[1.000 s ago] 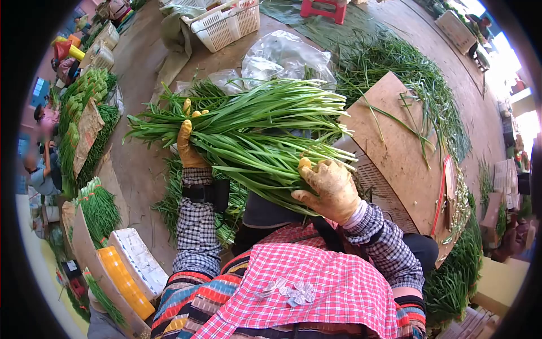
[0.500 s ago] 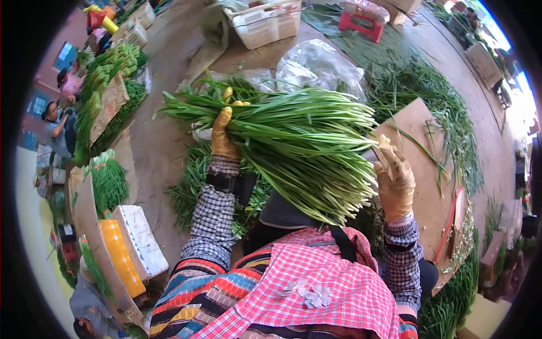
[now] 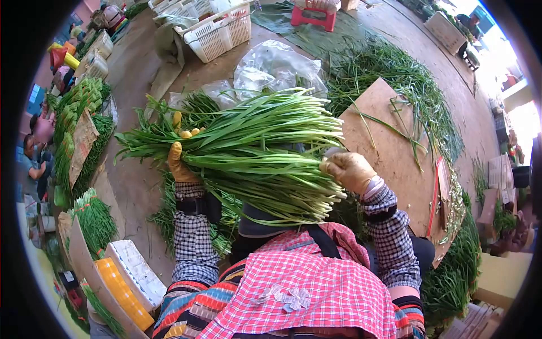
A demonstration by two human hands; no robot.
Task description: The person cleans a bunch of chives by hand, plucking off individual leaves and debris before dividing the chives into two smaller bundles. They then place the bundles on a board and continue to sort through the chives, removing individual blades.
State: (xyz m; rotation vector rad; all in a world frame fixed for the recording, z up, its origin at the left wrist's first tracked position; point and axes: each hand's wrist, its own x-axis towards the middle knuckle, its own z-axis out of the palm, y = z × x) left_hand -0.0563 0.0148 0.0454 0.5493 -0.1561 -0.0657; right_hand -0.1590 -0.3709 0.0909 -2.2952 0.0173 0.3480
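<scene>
A large fanned bundle of garlic chives [image 3: 265, 144] lies across the middle of the head view, leafy tips to the left and pale stem ends to the right. My left hand [image 3: 180, 161], in a yellowish glove, is wrapped round the bundle near its leafy end. At the stem ends, my right hand [image 3: 351, 171], gloved alike, has its fingers closed on a few stems; the fingertips are partly hidden. Below the bundle are a dark surface at my lap and more loose greens [image 3: 166, 212] on the floor.
A brown board [image 3: 389, 152] with scraps and a red-edged strip [image 3: 437, 186] lies at right, beside heaped greens [image 3: 389, 65]. Clear plastic bags [image 3: 276, 68] and a white crate [image 3: 223, 34] stand ahead. Bundled chives [image 3: 95, 223] and an orange-taped block [image 3: 124, 294] are at left. A seated person [image 3: 34, 164] is farther off.
My right hand has moved in from beside the stem ends and closed on some stems. The view has shifted, so the bundle and my left hand appear farther left.
</scene>
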